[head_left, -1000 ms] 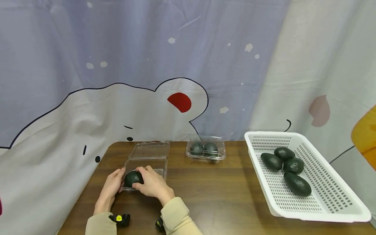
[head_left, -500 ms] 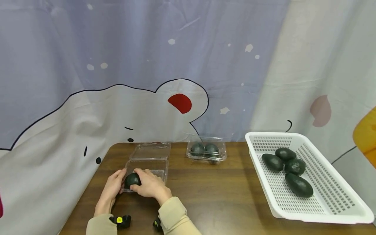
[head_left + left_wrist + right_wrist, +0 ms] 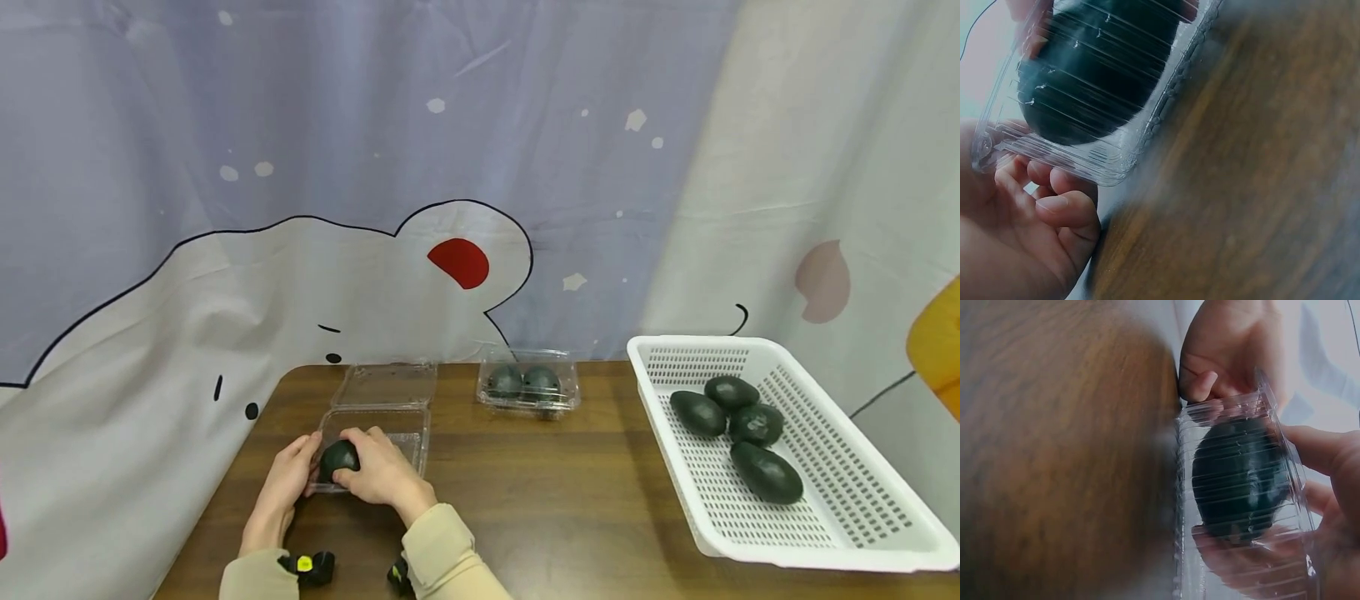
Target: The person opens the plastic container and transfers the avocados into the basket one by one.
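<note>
On the left of the table stands a clear plastic clamshell box [image 3: 422, 446], its lid [image 3: 386, 385] folded back. Inside its left half is a dark green avocado [image 3: 339, 460], seen through the ribbed wall in both wrist views. My right hand [image 3: 384, 472] reaches over the box and grips that avocado, with the thumb on the near side and fingers on the far side. My left hand [image 3: 287, 479] holds the box by its left side. In the left wrist view the fingers [image 3: 1072, 212] curl at the box's lower corner.
A second clamshell box [image 3: 528, 383] with avocados inside sits at the back of the table, lid down. To the right is a white perforated basket [image 3: 862, 492] holding several avocados [image 3: 765, 472]. A printed curtain [image 3: 480, 150] hangs behind the table.
My right hand has shifted slightly left with the avocado, towards the box's left wall. The left hand keeps its hold on the box.
</note>
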Motion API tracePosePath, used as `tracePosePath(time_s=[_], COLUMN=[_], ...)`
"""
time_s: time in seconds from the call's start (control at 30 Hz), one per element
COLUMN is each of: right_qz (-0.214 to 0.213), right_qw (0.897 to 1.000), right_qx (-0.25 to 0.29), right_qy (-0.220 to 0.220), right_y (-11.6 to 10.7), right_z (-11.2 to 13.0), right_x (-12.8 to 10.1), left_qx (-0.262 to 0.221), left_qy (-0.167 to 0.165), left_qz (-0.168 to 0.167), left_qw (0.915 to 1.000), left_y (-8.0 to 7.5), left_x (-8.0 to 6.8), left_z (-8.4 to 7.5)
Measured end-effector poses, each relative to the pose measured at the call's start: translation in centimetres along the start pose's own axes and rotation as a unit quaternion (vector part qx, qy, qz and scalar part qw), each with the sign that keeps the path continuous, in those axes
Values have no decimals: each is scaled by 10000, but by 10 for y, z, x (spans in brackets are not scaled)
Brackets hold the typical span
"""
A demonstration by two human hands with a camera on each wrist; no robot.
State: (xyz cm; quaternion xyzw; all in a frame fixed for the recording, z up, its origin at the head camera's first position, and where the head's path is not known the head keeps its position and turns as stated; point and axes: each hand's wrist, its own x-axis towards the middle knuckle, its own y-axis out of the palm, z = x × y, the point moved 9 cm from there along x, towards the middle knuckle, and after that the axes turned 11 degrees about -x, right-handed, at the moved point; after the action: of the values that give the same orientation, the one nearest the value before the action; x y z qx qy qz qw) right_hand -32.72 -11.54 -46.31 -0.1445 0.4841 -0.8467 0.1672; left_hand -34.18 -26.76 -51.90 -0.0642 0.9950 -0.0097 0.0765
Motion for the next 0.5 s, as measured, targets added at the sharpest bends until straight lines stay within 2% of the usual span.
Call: tracePosePath(time_s=[0.27,0.5], right_qz=[-461,-798], right_qw=[9973,9939], right_qx=[450,509], right_qy=[-365,-573], right_y=[-18,-42], right_z=[0,-2], right_x=[-4,-12], left_qx=[76,76], left_qy=[93,-4], left_qz=[-16,-18], left_qw=[9999,10000], left_y=[0,-1], left_x=[0,0], left_z=[-2,-1])
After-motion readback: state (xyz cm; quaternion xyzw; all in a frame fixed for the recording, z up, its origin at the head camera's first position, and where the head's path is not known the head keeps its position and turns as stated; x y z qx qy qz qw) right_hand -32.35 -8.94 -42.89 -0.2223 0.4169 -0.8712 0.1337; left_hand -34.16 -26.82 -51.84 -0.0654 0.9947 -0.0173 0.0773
